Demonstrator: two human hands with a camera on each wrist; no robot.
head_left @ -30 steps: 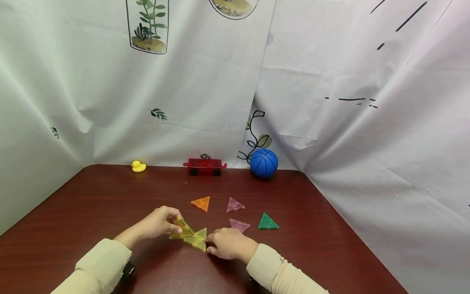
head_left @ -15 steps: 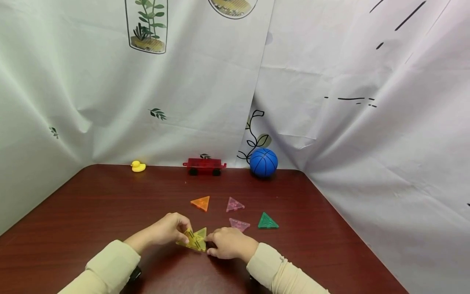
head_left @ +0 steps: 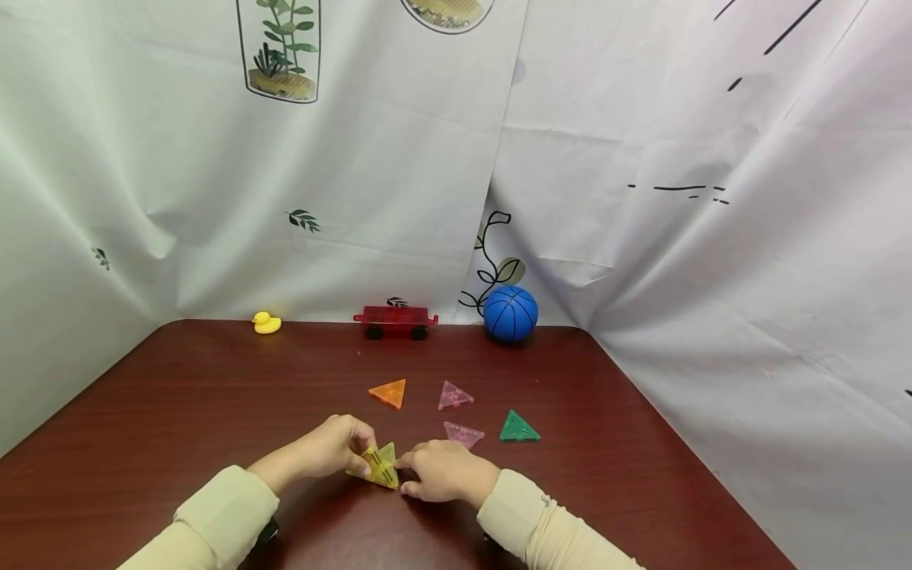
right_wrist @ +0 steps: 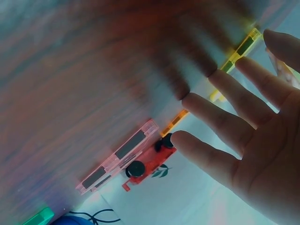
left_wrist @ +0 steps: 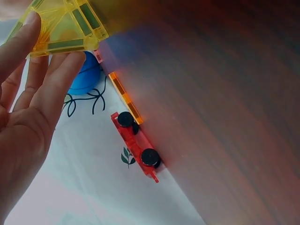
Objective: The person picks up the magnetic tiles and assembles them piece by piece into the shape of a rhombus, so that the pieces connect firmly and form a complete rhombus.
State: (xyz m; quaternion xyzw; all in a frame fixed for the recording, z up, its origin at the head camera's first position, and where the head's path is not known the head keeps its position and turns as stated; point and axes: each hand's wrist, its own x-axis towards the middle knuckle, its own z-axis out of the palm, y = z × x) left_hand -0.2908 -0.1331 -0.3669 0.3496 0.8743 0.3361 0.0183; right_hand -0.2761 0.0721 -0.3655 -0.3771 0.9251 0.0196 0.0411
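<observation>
On a dark red counter [head_left: 214, 388], left to right: a yellow duck [head_left: 267, 323] at the far edge; the left hand [head_left: 332, 446], its grip pinching yellow triangular tiles [head_left: 384, 469] near the middle; an orange triangle [head_left: 389, 393]; a red wagon [head_left: 395, 320] farther back; the right hand [head_left: 443, 471], grip relaxed, fingers [right_wrist: 218, 119] extended, index at the tiles' edge; two pink triangles [head_left: 454, 397]; a blue ball [head_left: 510, 313]; a green triangle [head_left: 518, 428].

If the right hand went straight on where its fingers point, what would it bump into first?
Most likely the yellow tiles: the right hand reaches right up to their edge, perhaps touching. The left hand is just beyond.
</observation>
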